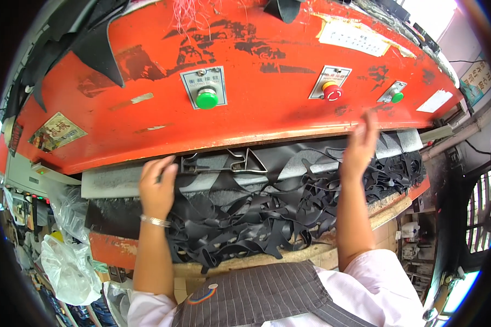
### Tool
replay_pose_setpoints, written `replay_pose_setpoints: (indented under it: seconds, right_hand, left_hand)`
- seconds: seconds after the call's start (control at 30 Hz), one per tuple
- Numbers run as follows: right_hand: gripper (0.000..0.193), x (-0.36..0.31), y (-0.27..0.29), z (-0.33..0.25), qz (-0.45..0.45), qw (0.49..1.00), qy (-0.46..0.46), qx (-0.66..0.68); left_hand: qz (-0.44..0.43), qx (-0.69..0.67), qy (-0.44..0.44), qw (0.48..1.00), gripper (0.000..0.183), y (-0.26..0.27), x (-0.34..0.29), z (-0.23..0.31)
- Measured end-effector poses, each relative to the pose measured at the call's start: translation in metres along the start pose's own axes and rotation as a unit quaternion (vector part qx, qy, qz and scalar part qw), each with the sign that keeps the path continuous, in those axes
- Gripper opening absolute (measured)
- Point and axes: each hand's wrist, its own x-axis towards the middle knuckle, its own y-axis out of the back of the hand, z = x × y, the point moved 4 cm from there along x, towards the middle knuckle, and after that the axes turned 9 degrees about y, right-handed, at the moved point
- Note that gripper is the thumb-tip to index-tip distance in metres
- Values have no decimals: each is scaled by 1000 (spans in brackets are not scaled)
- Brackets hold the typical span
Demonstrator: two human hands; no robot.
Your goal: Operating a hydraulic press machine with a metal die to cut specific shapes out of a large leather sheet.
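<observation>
A metal cutting die (pixel 232 163), a bent strip with a pointed right end, lies on black sheet material (pixel 278 155) over a pale grey board (pixel 109 182). My left hand (pixel 157 185) is beside the die's left end, fingers loosely bent and a gap between thumb and forefinger. It appears to hold nothing; whether a fingertip touches the die I cannot tell. On the right, my right hand (pixel 360 144) is raised in front of the red press head (pixel 267 103), fingers stretched upward and smeared by motion. Nothing shows in it. A red stop button (pixel 333 91) sits above and left of its fingertips.
Tangled black offcuts (pixel 256 218) heap along the board's near side. The press head also carries a large green button (pixel 207 98) and a smaller green one (pixel 397 97). Clear plastic bags (pixel 71 270) hang at the left. Black scraps (pixel 99 52) drape over the press top.
</observation>
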Motion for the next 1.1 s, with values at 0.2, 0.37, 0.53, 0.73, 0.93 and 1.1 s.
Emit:
replay_pose_setpoints:
  seconds: [0.2,0.37,0.53,0.73,0.93,1.1]
  right_hand:
    - [61,127,77,65,261,960,-32,-97]
    - [68,114,89,44,223,972,-42,-57]
    - [60,50,126,25,122,991,-32,38]
    - [19,-98,114,-74,-287,952,58,85]
    - [45,-217,71,-155,-509,818,267,-29]
    - [46,-216,65,-152,-523,819,234,-28]
  left_hand:
    - [91,-85,-331,935,7,-36,-12,173]
    - [79,158,-377,909,23,-46,-13,192]
    - [-31,44,-235,971,28,-17,-75,161]
    - [-127,130,-45,982,23,18,-192,37]
    - [-62,176,-55,981,20,7,-217,28]
    - [-39,201,-51,977,19,7,-212,26]
